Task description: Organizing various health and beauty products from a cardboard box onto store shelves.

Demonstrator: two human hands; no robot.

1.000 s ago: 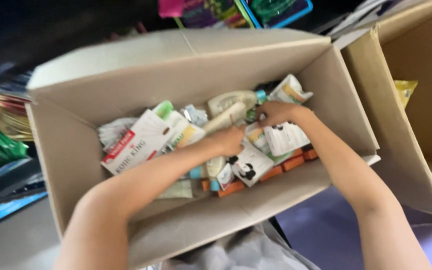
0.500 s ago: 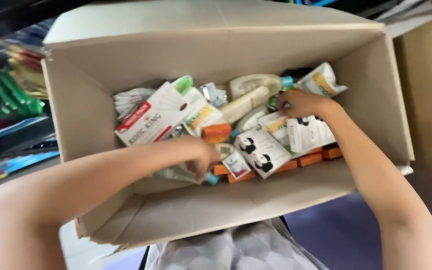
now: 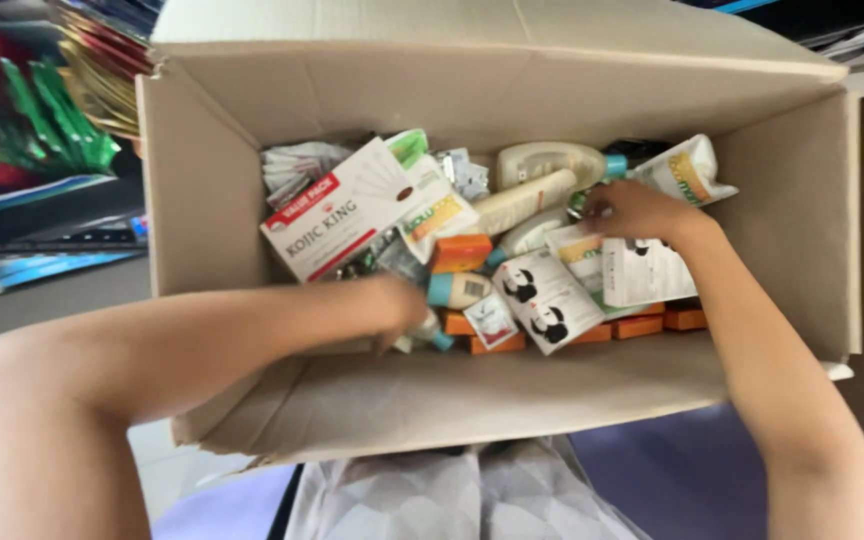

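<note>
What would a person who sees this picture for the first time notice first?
The eye goes first to the big open cardboard box filling the middle of the view, packed with small cartons, tubes and sachets. A white and red carton lies tilted on top at the left of the pile. Both bare arms reach in: the left hand at the near edge of the heap, the right hand on the packets at the right, beside sachets with panda faces.

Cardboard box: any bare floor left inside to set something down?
Hardly any. The open brown cardboard box is packed across: big white-and-red carton left, cream bottles at back, orange cartons in front. The right hand rests on packets. Only the bare near inner wall is free.
</note>
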